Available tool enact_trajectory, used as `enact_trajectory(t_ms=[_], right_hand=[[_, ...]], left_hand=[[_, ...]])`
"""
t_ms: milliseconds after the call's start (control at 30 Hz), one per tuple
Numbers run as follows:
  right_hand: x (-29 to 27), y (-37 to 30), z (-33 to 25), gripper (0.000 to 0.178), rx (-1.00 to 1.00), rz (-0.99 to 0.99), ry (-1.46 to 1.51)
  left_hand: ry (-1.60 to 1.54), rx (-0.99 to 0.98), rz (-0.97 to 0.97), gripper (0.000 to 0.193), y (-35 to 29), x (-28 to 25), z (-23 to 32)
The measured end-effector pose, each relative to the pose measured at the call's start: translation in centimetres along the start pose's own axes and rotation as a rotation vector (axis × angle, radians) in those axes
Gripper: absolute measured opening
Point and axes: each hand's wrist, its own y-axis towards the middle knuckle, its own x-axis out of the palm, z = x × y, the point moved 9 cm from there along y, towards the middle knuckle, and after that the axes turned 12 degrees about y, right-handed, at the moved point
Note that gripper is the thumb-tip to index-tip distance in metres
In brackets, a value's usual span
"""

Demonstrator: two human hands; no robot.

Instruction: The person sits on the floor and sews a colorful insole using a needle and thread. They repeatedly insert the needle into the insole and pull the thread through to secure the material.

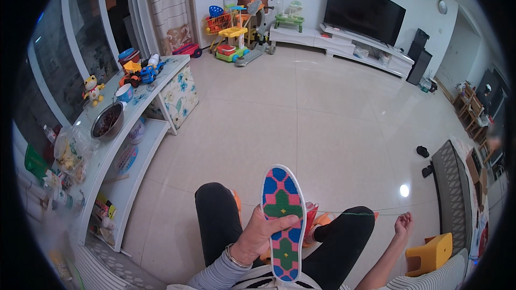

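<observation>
One embroidered insole stands upright above the person's lap in the head view, patterned in blue, pink and green cross-stitch. The left hand grips it from the left side, thumb laid across the front near the middle, the other fingers curled behind it. One thin green thread runs level from the insole's right edge out to the right hand, which is held out wide to the right with its fingers pinched together on the thread's end; whether a needle sits there is too small to tell. Two black-trousered knees show below the insole, with one orange thing partly hidden between them.

One long white shelf unit runs along the window at the left; on its top stand one metal bowl, one yellow toy figure and several toy cars. One black television stands on a white cabinet at the far wall. Two dark slippers lie on the tiled floor at the right, and one yellow stool sits by the lower right corner.
</observation>
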Motion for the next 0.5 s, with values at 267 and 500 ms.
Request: enact_trajectory(t_ms=[267, 500], right_hand=[[8.4, -8.6, 7.2, 0.014, 0.088, -0.338, -0.164], [14.4, -26.5, 24.2, 0.007, 0.334, -0.717, -0.713]], left_hand=[[0.014, 0.035, 0.037, 0.029, 0.0, 0.7, 0.2], [0.085, 0.136, 0.086, 0.027, -0.4, 0.8, 0.8]])
